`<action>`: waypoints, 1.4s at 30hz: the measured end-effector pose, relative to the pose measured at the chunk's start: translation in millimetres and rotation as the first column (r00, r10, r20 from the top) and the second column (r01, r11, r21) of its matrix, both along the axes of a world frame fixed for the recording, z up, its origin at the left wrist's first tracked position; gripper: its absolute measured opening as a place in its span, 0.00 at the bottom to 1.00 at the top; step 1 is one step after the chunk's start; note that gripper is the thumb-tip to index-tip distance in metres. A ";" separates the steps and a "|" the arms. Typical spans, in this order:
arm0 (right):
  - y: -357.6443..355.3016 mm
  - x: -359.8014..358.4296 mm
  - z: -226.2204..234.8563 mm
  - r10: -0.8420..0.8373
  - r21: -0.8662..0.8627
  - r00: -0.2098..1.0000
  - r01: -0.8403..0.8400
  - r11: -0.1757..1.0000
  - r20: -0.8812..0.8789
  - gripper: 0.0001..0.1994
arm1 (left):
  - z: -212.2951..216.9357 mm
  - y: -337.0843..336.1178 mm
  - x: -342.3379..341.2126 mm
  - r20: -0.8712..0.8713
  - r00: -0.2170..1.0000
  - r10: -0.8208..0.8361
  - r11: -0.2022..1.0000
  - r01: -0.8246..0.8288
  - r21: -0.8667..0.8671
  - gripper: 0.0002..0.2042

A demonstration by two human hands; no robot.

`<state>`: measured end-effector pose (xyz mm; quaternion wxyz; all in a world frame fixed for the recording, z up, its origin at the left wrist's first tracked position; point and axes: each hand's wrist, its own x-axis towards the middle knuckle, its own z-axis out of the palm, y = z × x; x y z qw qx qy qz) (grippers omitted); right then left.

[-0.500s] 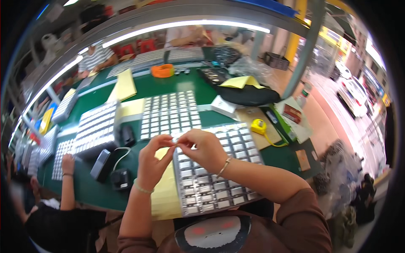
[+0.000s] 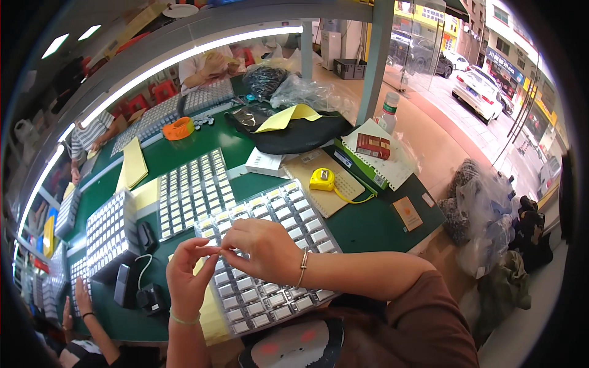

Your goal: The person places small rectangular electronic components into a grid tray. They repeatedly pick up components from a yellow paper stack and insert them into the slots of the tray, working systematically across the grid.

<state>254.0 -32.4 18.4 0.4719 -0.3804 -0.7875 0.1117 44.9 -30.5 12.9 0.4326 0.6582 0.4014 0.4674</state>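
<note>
My left hand [image 2: 187,279] and my right hand [image 2: 264,253] meet fingertip to fingertip, both closed in a pinch. Whatever sits between the fingertips is too small to make out. Just below them lies a tray [image 2: 320,247] holding rows of small silver rectangular pieces, partly covered by my right hand and forearm. Yellow paper [image 2: 211,316] shows along the tray's left edge, beneath my left hand. A second tray [image 2: 193,193] of similar pieces, set in a grid, rests just beyond on the green table [image 2: 380,230].
Right of the trays are a yellow tape measure [image 2: 322,179], a white box [image 2: 265,162] and a black bag [image 2: 307,138]. A charger [image 2: 148,299] with a cable and a stack of trays [image 2: 112,230] stand left. A co-worker's hand [image 2: 83,297] is at the far left.
The whole view has swung, so the table and trays appear farther left and more of the street shows. My hands stay pinched together above the tray.
</note>
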 end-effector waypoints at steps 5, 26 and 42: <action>3.6 11.3 -4.9 -0.035 -0.222 0.998 0.023 0.975 -0.052 0.06 | 4.8 6.9 -1.3 0.247 0.949 -0.194 0.938 0.253 -0.235 0.24; 105.6 -4.0 -18.1 -0.186 -0.909 0.980 0.012 0.417 -0.073 0.12 | -46.9 71.9 -11.2 -0.268 0.963 0.024 0.986 0.021 0.166 0.20; 102.7 -16.2 -23.6 -0.233 -0.886 0.972 0.137 0.444 0.034 0.14 | -57.9 68.5 -8.9 -0.303 0.947 0.111 0.952 -0.013 0.307 0.16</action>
